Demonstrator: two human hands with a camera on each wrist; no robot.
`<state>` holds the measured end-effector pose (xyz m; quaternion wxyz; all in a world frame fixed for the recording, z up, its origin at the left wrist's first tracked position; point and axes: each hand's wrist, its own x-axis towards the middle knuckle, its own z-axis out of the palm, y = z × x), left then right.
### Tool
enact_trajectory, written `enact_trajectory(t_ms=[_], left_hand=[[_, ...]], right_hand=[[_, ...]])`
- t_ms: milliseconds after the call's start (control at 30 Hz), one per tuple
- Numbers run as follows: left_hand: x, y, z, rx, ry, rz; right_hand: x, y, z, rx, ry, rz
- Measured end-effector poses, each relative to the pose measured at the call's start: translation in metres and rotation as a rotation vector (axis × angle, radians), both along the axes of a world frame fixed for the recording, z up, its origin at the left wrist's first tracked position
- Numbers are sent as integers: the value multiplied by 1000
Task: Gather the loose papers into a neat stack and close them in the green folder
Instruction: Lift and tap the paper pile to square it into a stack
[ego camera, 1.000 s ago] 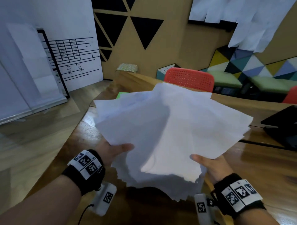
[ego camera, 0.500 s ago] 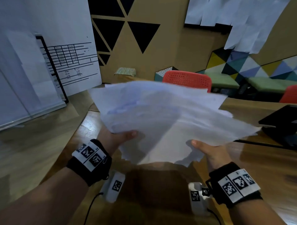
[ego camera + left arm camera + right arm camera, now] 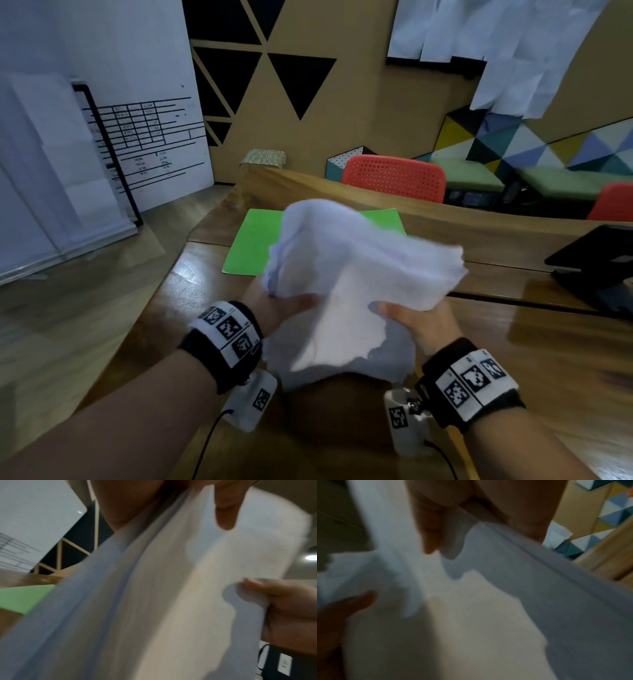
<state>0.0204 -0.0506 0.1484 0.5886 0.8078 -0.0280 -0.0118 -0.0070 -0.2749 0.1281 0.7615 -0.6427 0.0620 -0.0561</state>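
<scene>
Half a second ago the papers (image 3: 356,274) were fanned out wide and nearly flat; now they are bunched into a blurred, upright bundle above the wooden table (image 3: 513,342). The left hand (image 3: 274,308) and right hand (image 3: 418,322) each pinch its lower edge, thumbs on top. The green folder (image 3: 250,243) lies closed beyond on the table, partly hidden by the sheets.

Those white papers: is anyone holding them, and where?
Yes. The bundle of loose white paper sheets is gripped by both hands: left hand at its near-left edge, right hand at its near-right edge.
</scene>
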Motion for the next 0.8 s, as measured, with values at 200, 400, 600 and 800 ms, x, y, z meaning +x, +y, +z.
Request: enact_trajectory(t_ms=[200, 400, 600, 800], left_hand=[[-9, -4, 22, -166, -147, 149], [-7, -3, -7, 47, 51, 191], [-3, 9, -12, -134, 58, 113], [-5, -5, 14, -142, -98, 208]], right_hand=[[-8, 8, 24, 169, -161, -171], [-9, 7, -3, 76, -134, -232], [-5, -13, -5, 80, -138, -124], [-9, -3, 11, 171, -201, -93]])
